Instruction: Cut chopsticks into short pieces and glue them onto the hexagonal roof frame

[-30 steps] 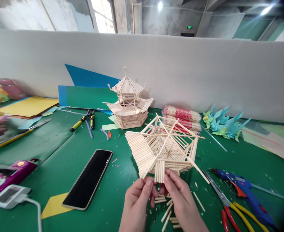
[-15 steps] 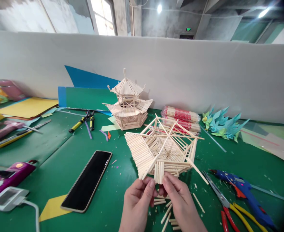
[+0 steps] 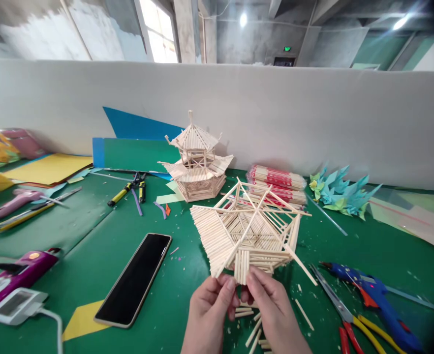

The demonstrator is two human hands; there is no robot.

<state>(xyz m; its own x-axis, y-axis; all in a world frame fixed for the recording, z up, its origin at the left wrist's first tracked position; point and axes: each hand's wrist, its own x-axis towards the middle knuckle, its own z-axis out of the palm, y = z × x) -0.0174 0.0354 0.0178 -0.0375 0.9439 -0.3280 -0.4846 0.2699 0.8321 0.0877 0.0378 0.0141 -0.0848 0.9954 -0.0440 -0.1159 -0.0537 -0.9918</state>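
Note:
I hold a hexagonal roof frame of thin wooden sticks [image 3: 248, 231] tilted up above the green table. My left hand [image 3: 211, 307] pinches its near lower edge from the left. My right hand [image 3: 270, 307] pinches the same edge from the right, fingertips nearly touching the left ones. Both hands are closed on the sticks. Loose short sticks [image 3: 256, 329] lie on the mat under my hands. A finished stick pagoda [image 3: 197, 160] stands behind the frame.
A black phone [image 3: 136, 280] lies to the left. Pliers [image 3: 132, 187], a pink tool [image 3: 14, 275] and a white charger [image 3: 14, 305] sit further left. Wrapped chopstick packs [image 3: 278, 179], paper cranes [image 3: 340, 191], a blue glue gun [image 3: 372, 290] and scissors [image 3: 346, 314] lie right.
The view tilted slightly and my hands shifted a little lower with the frame. Another person's hand at the far left edge has gone from view.

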